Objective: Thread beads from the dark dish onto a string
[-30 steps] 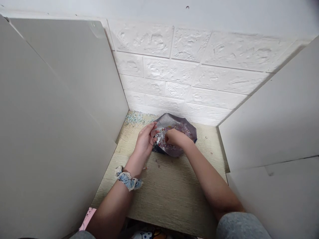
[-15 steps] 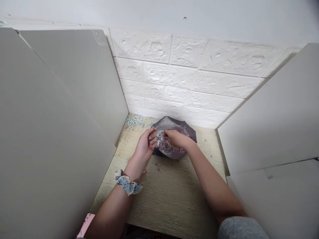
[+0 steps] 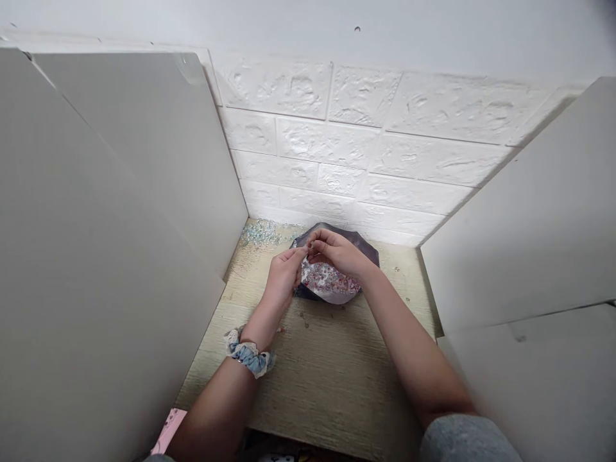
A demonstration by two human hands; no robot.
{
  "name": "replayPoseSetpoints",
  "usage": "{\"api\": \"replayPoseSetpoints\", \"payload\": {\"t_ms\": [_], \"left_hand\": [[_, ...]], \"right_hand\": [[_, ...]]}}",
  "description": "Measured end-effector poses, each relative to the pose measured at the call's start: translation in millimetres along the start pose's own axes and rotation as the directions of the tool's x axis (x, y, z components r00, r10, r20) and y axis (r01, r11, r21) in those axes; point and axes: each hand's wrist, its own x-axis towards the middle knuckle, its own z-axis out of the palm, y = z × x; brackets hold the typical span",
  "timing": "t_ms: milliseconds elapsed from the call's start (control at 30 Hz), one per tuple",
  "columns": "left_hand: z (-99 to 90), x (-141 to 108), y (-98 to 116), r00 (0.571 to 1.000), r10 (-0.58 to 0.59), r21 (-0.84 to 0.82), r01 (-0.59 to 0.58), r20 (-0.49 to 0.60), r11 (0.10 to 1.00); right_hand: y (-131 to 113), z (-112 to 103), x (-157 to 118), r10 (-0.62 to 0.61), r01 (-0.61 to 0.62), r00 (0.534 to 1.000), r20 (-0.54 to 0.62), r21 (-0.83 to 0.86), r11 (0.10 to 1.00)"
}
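Note:
A dark bag [image 3: 363, 247] lies open near the wall, with many small pink, red and clear beads [image 3: 330, 280] inside. Over its left side, my left hand [image 3: 285, 269] is closed, thumb and forefinger pinched on something too small to make out. My right hand [image 3: 334, 252] meets it at the fingertips above the beads, its fingers curled in a pinch; what it holds, if anything, is too small to tell. A blue and white scrunchie [image 3: 249, 353] circles my left wrist.
Pale blue beads [image 3: 264, 232] are scattered at the back left of the wooden surface [image 3: 327, 372]. White panels [image 3: 192, 160] [image 3: 529, 224] rise on both sides, and a white brick-pattern wall [image 3: 337, 141] stands behind. A pink item [image 3: 171, 428] shows at the lower left.
My right hand has risen out of the beads and moved up to my left fingertips. My left hand has turned, its fingers now pinched together.

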Motion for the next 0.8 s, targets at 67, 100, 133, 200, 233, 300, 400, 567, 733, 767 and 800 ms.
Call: {"api": "replayPoseSetpoints", "payload": {"t_ms": [67, 100, 133, 200, 233, 300, 400, 567, 733, 767, 800], "left_hand": [[0.0, -0.1, 0.3, 1.0, 0.008, 0.003, -0.008, 0.0, 1.0], [-0.1, -0.3, 0.4, 1.0, 0.009, 0.005, -0.009, 0.005, 1.0], [-0.1, -0.6, 0.5, 1.0, 0.01, 0.007, -0.01, 0.012, 1.0], [0.0, -1.1, 0.7, 1.0, 0.013, 0.014, -0.014, 0.024, 1.0], [0.0, -1.4, 0.9, 0.999, 0.017, 0.019, -0.017, 0.029, 1.0], [0.2, -2.0, 1.4, 0.999, 0.022, 0.025, -0.023, 0.031, 0.999], [0.6, -2.7, 2.0, 0.999, 0.03, 0.032, -0.031, 0.033, 0.999], [0.7, -2.4, 1.7, 0.998, 0.068, 0.072, -0.068, 0.013, 0.995], [0.7, -1.1, 1.3, 0.996, 0.084, 0.093, -0.084, -0.002, 0.992], [0.7, -1.0, 1.3, 0.996, 0.088, 0.098, -0.087, -0.003, 0.991], [0.5, -0.8, 1.2, 0.996, 0.093, 0.105, -0.093, -0.002, 0.99]], "right_hand": [[1.3, -0.8, 0.5, 0.011, -0.011, 1.0, -0.006, 0.024, 1.0], [1.4, -1.1, 0.5, 0.018, -0.017, 1.0, -0.008, 0.035, 0.999], [1.4, -1.4, 0.4, 0.023, -0.022, 1.0, -0.01, 0.045, 0.999], [1.3, -1.7, 0.2, 0.025, -0.025, 1.0, -0.008, 0.069, 0.997], [1.4, -1.9, 0.1, 0.019, -0.019, 1.0, -0.004, 0.085, 0.996], [2.3, -2.2, 0.0, 0.0, -0.001, 1.0, 0.008, 0.118, 0.993], [4.0, -2.8, 0.1, -0.019, 0.016, 1.0, 0.018, 0.15, 0.989], [4.8, -3.0, 0.3, -0.002, 0.001, 1.0, 0.008, 0.162, 0.987], [5.4, -1.9, 2.2, 0.02, -0.021, 1.0, 0.007, 0.236, 0.972], [5.5, -1.4, 2.7, 0.023, -0.023, 1.0, 0.003, 0.252, 0.967], [5.5, -0.8, 3.2, 0.026, -0.024, 1.0, -0.004, 0.267, 0.963]]}}
